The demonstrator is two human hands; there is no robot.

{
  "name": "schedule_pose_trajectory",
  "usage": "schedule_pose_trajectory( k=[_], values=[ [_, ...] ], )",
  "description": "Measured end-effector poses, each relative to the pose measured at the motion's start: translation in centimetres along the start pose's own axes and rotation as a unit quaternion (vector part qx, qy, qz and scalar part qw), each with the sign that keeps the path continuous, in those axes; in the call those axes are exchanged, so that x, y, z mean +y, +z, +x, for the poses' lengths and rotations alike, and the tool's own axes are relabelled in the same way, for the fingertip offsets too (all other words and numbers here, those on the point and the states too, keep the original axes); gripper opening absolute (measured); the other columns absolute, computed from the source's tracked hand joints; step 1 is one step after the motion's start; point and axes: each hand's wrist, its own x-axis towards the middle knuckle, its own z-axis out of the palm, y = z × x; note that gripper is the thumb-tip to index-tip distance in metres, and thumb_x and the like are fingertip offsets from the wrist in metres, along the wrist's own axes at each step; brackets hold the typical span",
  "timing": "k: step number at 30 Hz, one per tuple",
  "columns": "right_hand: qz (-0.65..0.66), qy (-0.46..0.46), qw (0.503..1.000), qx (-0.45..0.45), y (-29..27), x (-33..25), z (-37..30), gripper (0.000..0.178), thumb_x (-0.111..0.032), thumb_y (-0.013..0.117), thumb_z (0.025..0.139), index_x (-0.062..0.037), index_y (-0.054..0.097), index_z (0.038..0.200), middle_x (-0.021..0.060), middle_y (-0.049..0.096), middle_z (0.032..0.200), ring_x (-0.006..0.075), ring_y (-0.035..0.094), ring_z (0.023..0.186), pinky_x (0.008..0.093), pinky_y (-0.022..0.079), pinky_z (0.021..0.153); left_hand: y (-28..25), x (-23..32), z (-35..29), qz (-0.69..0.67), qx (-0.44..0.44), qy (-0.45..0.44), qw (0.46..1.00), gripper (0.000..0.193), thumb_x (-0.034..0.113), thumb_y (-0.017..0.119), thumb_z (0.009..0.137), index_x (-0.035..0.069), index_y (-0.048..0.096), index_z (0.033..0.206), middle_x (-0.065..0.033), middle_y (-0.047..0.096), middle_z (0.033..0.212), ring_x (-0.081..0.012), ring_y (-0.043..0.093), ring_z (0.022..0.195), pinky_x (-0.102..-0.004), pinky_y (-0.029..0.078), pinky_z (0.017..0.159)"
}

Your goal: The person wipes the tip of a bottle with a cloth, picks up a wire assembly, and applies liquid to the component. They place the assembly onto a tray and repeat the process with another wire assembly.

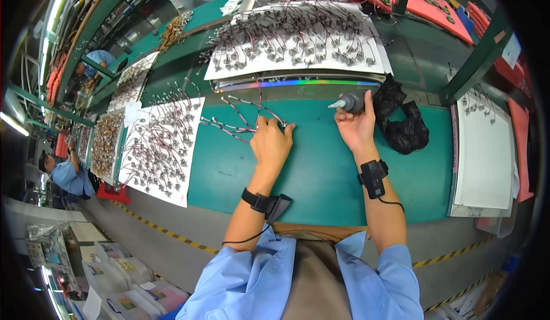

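My left hand [271, 142] is closed over the green mat [321, 171], gripping a small bunch of wired parts. Their red, black and white wires [235, 126] fan out to the left, and one small metallic end [283, 123] shows by my thumb. In my right hand [356, 126] is a dark grey squeeze bottle [356, 102], held tilted with its pale tapered nozzle [337, 104] pointing left. The bottle is raised above the mat, apart from the wired parts. A crumpled black plastic bag [404, 126] lies just right of my right hand.
White sheets covered with wired parts lie at the left [189, 148] and on a raised stand [229, 71] at the back. A stack of white boards [482, 165] stands at the right, near a green post [484, 56]. Other people [71, 174] work at the far left.
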Motion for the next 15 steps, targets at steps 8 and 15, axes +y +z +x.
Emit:
schedule_pose_trajectory(
  k=[8,15],
  values=[
    [-0.015,-0.007,1.000,0.013,0.6,-0.1,0.0,0.045,-0.046,0.054,0.084,-0.0012,0.052,0.093,0.0078,0.056,0.089,0.0106,0.038,0.053,0.0244,0.033,0.053,0.4,-1.1,0.1,-0.064,0.105,0.028,0.992,0.023,0.023,0.068,0.074,0.002,0.062,0.082,-0.0110,0.057,0.085,-0.0253,0.059,0.062,-0.0346,0.046,0.053],
    [-0.014,0.001,1.000,0.000,0.0,-0.1,0.1,0.046,-0.047,0.054,0.084,-0.0016,0.052,0.092,0.0069,0.055,0.087,0.0107,0.038,0.053,0.0244,0.033,0.053,-5.2,-1.1,0.5,-0.370,0.202,0.021,0.906,0.012,0.003,0.064,0.076,-0.001,0.058,0.085,-0.0075,0.056,0.087,-0.0147,0.058,0.064,-0.0236,0.046,0.053]
  ],
)
